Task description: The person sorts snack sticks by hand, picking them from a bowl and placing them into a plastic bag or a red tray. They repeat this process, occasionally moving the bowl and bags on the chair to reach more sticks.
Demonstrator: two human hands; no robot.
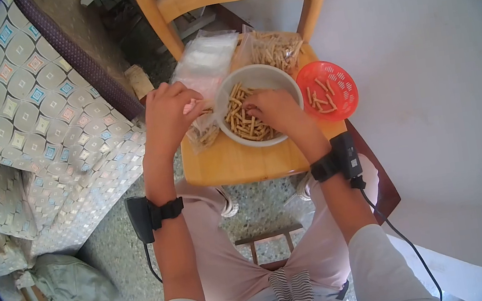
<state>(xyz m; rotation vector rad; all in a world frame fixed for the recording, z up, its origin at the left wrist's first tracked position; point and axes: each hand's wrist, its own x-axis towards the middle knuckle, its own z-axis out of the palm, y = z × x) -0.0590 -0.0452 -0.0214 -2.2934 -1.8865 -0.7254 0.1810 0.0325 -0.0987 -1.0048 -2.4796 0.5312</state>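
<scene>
Brown sticks (244, 126), axes every which way, lie under and left of the nearer right hand (275, 109), fingers curled, grip can't tell; left hand (167, 113) pinches small bag (205, 133)

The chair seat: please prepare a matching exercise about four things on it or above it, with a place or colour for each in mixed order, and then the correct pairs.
Things:
1. bowl
2. left hand
3. basket
4. right hand

Places and colours:
A. red, with a few sticks inside
B. in the bowl, at the sticks there
C. light grey
D. at the small bag, left of the bowl

Pairs: 1-C, 2-D, 3-A, 4-B
</scene>
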